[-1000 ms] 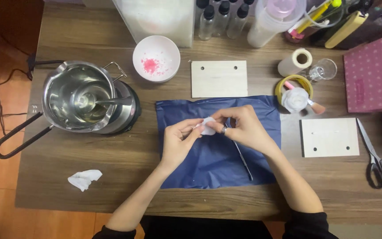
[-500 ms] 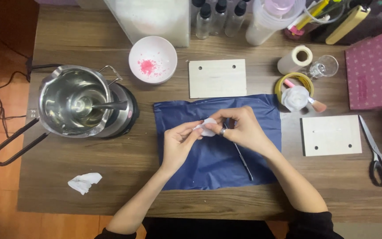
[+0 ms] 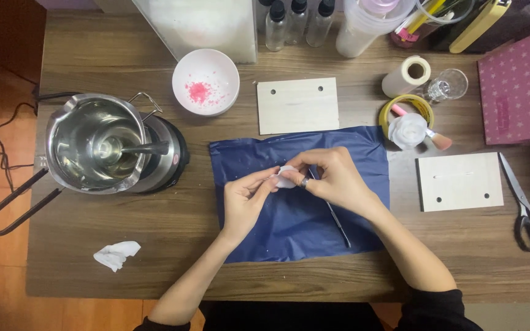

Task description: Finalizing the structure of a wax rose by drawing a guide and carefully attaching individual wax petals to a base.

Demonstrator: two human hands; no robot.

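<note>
Over the dark blue plastic sheet point(image 3: 289, 214) at the middle of the wooden table point(image 3: 154, 257), I have both hands meeting on a small white, soft-looking piece point(image 3: 285, 177). My left hand point(image 3: 245, 199) is curled nearly closed, thumb and forefinger pinching the piece's left edge. My right hand point(image 3: 334, 178) is closed around it from the right and above, and a thin grey metal rod point(image 3: 337, 222) runs out from under this hand toward the sheet's lower edge; whether the fingers grip the rod or it merely lies beneath, I cannot tell.

Risk, as I judge it: the piece is held only at fingertips, so uneven pressure from either side could crush or tear it, or let it slip onto the sheet. The rod's tip, if it is near the piece, could nick it.

Position: the white piece sits between the two hands, touching both, just above the sheet.

Left of the sheet stands a steel melting pot on a black heater point(image 3: 102, 147); a white bowl with pink granules point(image 3: 205, 81) lies behind, well apart. A crumpled white tissue point(image 3: 116, 254) lies near the table's front left.
</note>
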